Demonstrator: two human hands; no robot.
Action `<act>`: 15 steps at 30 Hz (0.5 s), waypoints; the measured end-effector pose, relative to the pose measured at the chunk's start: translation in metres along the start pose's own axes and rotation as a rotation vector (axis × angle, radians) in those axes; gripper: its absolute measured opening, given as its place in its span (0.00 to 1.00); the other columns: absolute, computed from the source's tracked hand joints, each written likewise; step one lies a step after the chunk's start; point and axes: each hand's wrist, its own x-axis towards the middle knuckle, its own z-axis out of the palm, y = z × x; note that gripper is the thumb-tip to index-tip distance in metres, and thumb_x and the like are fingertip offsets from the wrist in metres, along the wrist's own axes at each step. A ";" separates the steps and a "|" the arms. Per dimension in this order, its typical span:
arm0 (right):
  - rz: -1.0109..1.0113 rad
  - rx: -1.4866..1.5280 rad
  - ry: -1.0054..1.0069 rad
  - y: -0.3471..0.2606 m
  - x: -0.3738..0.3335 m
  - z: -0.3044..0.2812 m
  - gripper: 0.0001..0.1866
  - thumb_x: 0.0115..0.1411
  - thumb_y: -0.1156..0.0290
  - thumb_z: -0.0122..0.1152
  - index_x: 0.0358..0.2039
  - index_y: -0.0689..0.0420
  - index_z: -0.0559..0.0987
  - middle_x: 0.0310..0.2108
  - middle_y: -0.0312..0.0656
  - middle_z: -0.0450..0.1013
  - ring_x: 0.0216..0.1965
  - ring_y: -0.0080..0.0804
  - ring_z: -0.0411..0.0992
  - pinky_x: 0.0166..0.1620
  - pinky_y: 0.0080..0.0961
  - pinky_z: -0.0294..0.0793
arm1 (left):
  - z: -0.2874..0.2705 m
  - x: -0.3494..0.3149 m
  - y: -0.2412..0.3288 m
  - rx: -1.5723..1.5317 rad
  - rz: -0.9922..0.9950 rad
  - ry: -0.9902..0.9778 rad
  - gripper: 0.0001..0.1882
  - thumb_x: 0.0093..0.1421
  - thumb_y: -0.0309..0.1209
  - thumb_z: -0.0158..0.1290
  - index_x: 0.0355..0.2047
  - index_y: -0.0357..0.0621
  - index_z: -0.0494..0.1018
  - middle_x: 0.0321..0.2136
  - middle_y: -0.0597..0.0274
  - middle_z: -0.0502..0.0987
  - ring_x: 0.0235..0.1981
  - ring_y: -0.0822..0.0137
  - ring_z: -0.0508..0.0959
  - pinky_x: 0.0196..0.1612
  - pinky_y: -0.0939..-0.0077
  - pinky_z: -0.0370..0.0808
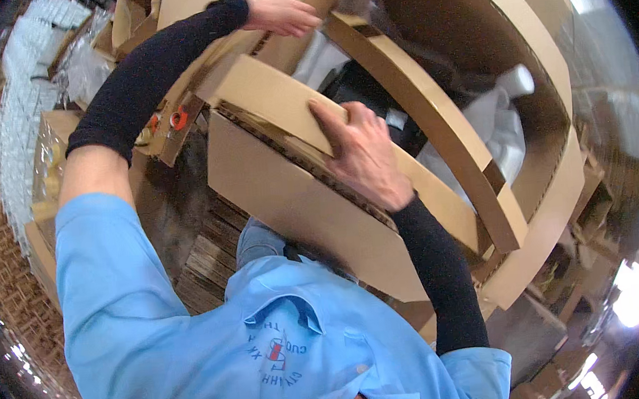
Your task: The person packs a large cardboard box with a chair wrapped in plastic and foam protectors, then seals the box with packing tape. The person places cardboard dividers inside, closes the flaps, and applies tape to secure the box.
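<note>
A large open cardboard box stands in front of me, its near flap folded outward toward my body. Along its near side lies a long folded cardboard piece, and my right hand grips it, fingers over the far edge. A second long cardboard strip spans the box from far left to near right. By that strip's far left end is my left hand, fingers stretched out, holding nothing I can see. Inside the box are a dark object, partly hidden, and white foam wrapping.
White foam rolls stick up at the box's right and far sides. An orange-and-black item sits left of the box. Clear plastic-wrapped goods are stacked at far left. Wooden slats lie below, beside my legs.
</note>
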 end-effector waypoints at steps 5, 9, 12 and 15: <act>0.039 -0.078 -0.035 0.016 -0.001 0.013 0.47 0.44 0.69 0.78 0.67 0.45 0.69 0.52 0.51 0.67 0.54 0.50 0.67 0.54 0.45 0.67 | 0.031 0.006 -0.029 1.135 0.504 -0.111 0.15 0.63 0.38 0.49 0.35 0.39 0.77 0.32 0.42 0.80 0.38 0.44 0.82 0.45 0.50 0.78; 0.139 -0.152 -0.173 -0.001 0.013 0.031 0.50 0.41 0.71 0.78 0.68 0.46 0.68 0.53 0.52 0.66 0.55 0.51 0.66 0.56 0.45 0.66 | 0.028 -0.022 -0.061 1.229 0.911 0.220 0.13 0.63 0.37 0.49 0.27 0.43 0.77 0.25 0.50 0.80 0.34 0.48 0.82 0.42 0.54 0.78; 0.199 -0.059 -0.201 -0.002 0.021 0.030 0.50 0.41 0.73 0.78 0.68 0.47 0.68 0.56 0.54 0.65 0.58 0.52 0.65 0.60 0.46 0.65 | 0.033 -0.021 -0.071 0.954 0.981 0.335 0.14 0.63 0.39 0.51 0.25 0.45 0.77 0.19 0.54 0.78 0.31 0.50 0.81 0.46 0.58 0.74; 0.211 -0.010 -0.216 -0.020 0.053 0.042 0.50 0.40 0.76 0.75 0.67 0.48 0.69 0.59 0.55 0.64 0.58 0.53 0.65 0.61 0.47 0.65 | 0.039 -0.025 -0.077 0.855 0.952 0.354 0.16 0.65 0.41 0.51 0.24 0.47 0.77 0.20 0.58 0.78 0.31 0.53 0.81 0.47 0.58 0.74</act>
